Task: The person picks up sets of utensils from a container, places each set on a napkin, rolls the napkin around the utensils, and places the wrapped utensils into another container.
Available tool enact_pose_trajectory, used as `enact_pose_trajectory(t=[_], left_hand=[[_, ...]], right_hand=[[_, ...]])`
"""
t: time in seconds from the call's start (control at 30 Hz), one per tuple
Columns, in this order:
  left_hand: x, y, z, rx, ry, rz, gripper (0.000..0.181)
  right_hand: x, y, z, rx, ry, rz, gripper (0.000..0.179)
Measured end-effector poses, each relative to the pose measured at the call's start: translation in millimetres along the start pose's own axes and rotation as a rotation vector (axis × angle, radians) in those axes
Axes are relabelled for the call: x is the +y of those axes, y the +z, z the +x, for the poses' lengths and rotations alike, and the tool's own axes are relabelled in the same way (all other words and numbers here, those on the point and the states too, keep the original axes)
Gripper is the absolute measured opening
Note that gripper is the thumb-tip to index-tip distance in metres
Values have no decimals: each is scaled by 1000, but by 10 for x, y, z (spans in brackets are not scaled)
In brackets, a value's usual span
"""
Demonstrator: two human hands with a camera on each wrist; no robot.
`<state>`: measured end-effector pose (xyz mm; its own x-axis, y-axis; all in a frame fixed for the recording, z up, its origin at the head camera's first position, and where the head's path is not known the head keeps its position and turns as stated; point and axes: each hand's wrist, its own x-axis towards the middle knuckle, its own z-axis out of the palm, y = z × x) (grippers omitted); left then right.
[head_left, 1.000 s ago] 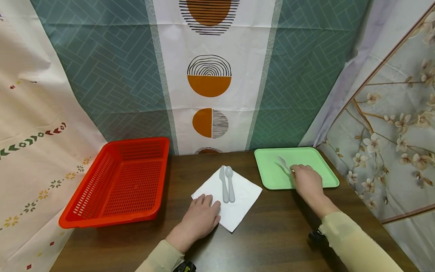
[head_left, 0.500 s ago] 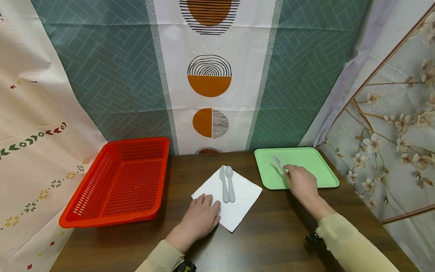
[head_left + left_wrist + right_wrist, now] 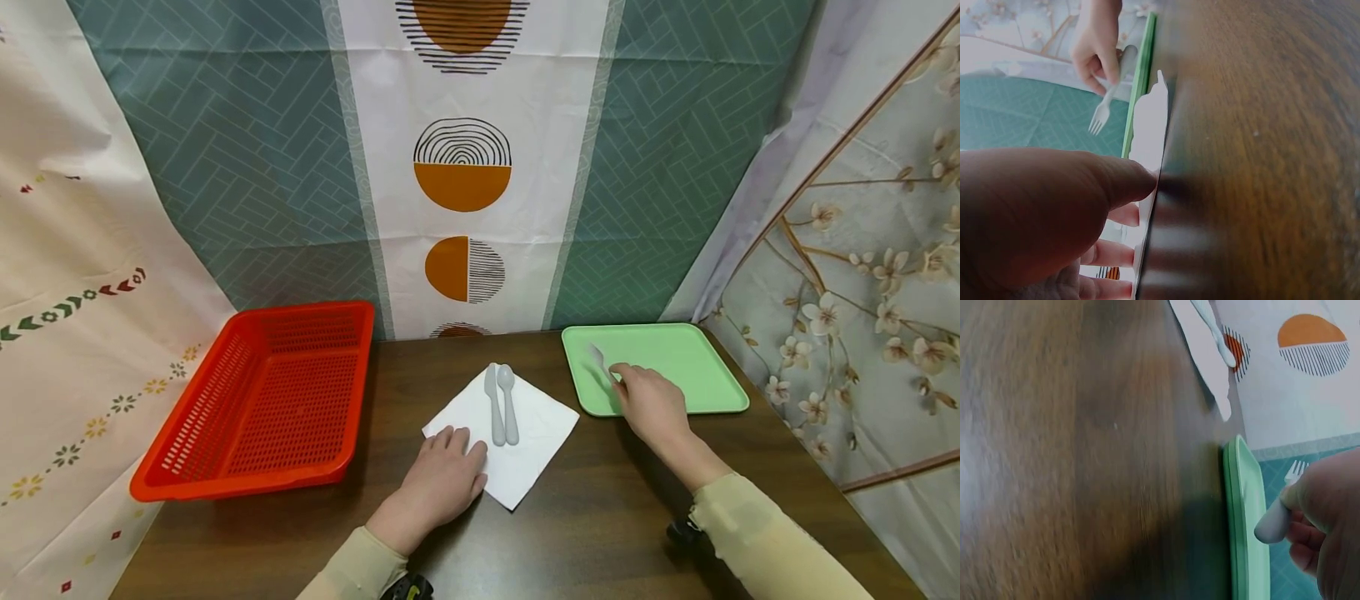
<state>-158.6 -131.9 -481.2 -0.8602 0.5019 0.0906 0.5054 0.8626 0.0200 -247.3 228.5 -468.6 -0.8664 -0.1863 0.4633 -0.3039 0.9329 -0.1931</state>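
Observation:
A light grey fork is pinched between the thumb and fingers of my right hand, held above the near left part of the green tray. In the right wrist view the fork's rounded handle end sticks out below the thumb. My left hand rests on the left corner of a white napkin, fingers extended. On that napkin a grey knife and a grey spoon lie side by side, handles toward me.
A red slotted plastic basket stands at the left on the dark wooden table. Patterned cloths hang behind the table and at both sides.
My right hand has moved left over the tray, carrying the fork with it. The left hand, napkin, knife and spoon stay in place.

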Motion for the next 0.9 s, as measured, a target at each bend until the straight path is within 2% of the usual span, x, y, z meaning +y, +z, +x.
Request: enact_pose_trajectory(t=[0.9], left_hand=[[-4,23,8,-1,-6,6,31]], right_hand=[[-409,108,17,-77,-6,86,30]])
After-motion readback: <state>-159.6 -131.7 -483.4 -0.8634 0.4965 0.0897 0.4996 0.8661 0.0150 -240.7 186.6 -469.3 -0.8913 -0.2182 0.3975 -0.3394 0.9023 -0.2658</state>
